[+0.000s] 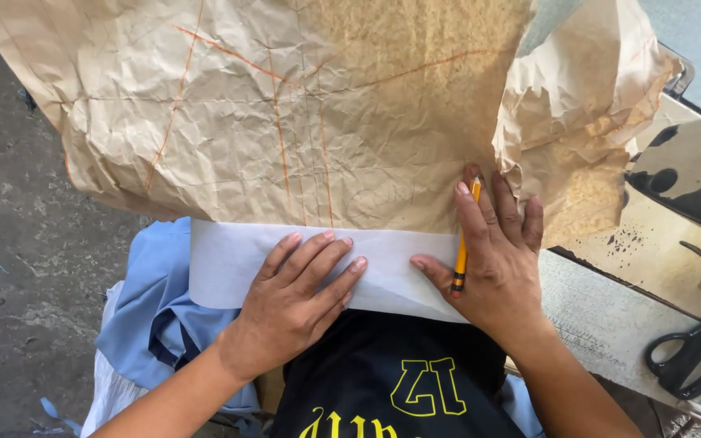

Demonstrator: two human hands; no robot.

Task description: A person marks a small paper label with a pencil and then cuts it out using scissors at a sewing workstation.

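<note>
A large crumpled brown paper sheet with orange drawn lines lies across my lap, overlapping a strip of white fabric. My left hand presses flat on the white strip, fingers spread. My right hand rests at the brown paper's lower edge and holds a yellow pencil between its fingers, tip pointing up at the paper edge. Under the white strip sits light blue cloth, and a black shirt with yellow print is below.
A sewing table stands at the right with black scissors on it. More crumpled brown paper bunches at the upper right. Grey concrete floor shows at the left.
</note>
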